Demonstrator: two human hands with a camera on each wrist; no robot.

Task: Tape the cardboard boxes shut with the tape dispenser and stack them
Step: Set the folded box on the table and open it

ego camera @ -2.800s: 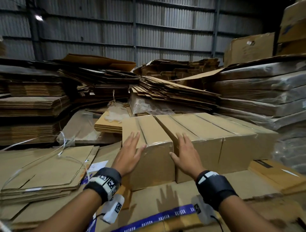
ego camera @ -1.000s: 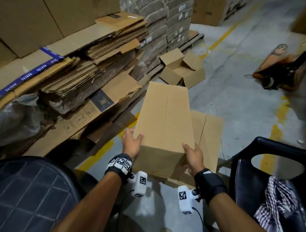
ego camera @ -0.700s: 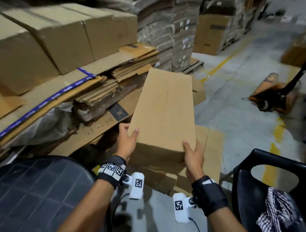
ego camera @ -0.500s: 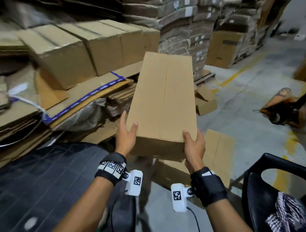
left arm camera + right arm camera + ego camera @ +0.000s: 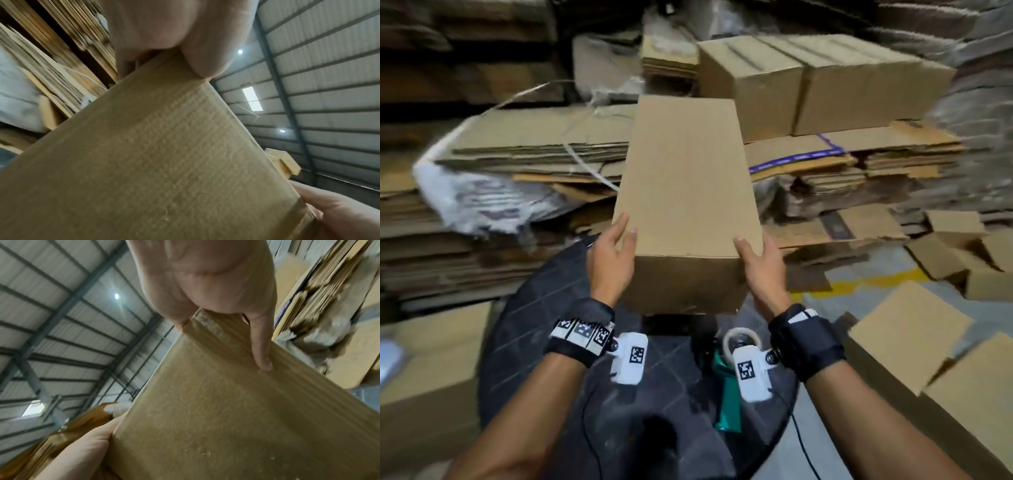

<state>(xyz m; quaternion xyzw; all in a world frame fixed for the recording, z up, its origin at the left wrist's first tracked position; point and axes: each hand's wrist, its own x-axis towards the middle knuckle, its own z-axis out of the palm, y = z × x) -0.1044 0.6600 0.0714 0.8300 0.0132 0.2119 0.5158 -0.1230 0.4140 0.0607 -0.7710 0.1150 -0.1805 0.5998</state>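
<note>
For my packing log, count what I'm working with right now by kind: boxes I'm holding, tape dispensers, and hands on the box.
Cardboard box held: 1
Tape dispenser, lying below the box: 1
Hands gripping the box: 2, left hand and right hand
Total: 4

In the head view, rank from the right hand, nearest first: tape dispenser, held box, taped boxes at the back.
1. Held box: gripped by the right hand.
2. Tape dispenser: below, beside that wrist.
3. Taped boxes: far back, upper right.
</note>
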